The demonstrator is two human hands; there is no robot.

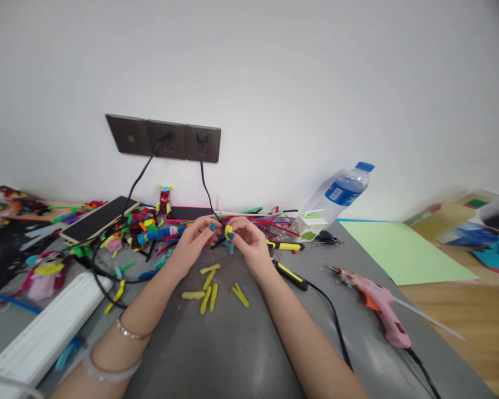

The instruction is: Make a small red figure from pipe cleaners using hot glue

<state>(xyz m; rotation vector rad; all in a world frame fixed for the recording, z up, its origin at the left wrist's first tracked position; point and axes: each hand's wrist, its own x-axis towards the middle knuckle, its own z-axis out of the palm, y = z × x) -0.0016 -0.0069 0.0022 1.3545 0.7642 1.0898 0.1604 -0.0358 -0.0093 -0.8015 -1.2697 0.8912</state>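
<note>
Above the grey table, my right hand pinches a small curled yellow fuzzy piece between thumb and fingers; it looks like pipe cleaner. Just left of it, my left hand has its thumb and fingers drawn together, and whatever lies between them is too small to make out. Below both hands lie several short flat yellow strips, with a few more yellow strips nearer my right forearm. A little light-blue piece shows under the right fingertips.
Right of my arm are a black-and-yellow handled tool, a pink glue gun and green paper. A water bottle leans by the wall. Coloured pipe cleaners, a phone, a white power strip and black cables crowd the left.
</note>
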